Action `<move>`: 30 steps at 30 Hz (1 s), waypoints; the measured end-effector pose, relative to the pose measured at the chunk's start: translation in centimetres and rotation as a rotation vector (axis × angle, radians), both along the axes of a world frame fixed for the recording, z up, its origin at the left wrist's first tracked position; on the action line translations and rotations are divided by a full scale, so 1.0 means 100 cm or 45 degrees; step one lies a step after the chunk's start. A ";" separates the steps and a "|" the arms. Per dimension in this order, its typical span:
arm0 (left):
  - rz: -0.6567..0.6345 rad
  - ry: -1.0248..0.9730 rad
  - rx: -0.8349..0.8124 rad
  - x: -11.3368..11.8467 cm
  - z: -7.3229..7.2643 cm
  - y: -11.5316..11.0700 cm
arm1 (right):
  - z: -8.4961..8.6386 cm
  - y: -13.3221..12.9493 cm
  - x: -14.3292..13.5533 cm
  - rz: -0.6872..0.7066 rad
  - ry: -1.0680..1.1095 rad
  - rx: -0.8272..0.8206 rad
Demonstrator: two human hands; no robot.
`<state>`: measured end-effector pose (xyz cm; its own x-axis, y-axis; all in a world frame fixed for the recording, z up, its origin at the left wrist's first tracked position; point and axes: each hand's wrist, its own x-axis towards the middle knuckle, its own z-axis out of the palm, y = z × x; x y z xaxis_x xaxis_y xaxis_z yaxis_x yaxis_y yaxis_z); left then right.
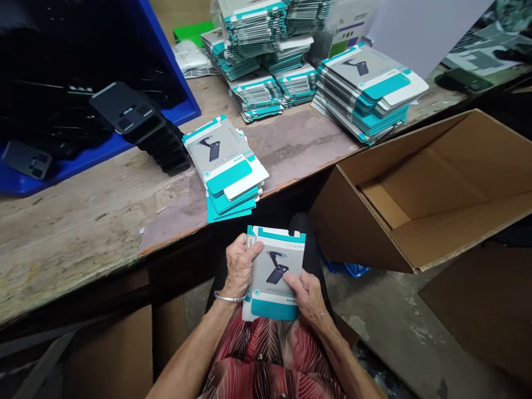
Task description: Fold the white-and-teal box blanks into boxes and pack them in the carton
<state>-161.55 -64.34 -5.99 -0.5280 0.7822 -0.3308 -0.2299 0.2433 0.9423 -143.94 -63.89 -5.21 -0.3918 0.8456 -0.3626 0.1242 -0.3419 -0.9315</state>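
Note:
Over my lap I hold a flattened product box point(272, 280), grey, white and teal, printed with a picture of a black folding mount. My left hand point(240, 265) is closed on its left edge, thumb on the printed face. At the right edge, my right hand point(307, 293) grips it too, the thumb lying on the picture. What the other fingers do behind the card is hidden. Nearest on the bench is a fanned stack of the same flat boxes point(226, 155). Left of that stack leans a row of black devices point(128, 113).
A blue bin point(166, 55) with black devices stands at the left of the wooden bench point(103, 216). Bundled flat boxes point(255, 94) pile up at the back. Another flat-box stack point(369, 83) sits right, behind an open cardboard carton point(374, 221) beside my right knee.

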 end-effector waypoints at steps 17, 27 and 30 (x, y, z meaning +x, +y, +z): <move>0.164 -0.040 -0.032 0.007 0.041 -0.016 | 0.032 0.030 -0.052 -0.396 0.157 -0.161; 0.195 0.068 -0.029 0.017 0.056 -0.040 | 0.060 0.010 -0.042 -0.501 0.386 -0.493; 0.155 -0.078 0.140 0.018 0.053 -0.041 | 0.063 0.014 -0.040 -0.445 0.436 -0.627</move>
<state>-159.78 -68.41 -0.74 -0.6028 0.7468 -0.2811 -0.3092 0.1062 0.9451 -147.91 -62.52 1.05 -0.2869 0.7118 -0.6411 -0.3434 -0.7012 -0.6248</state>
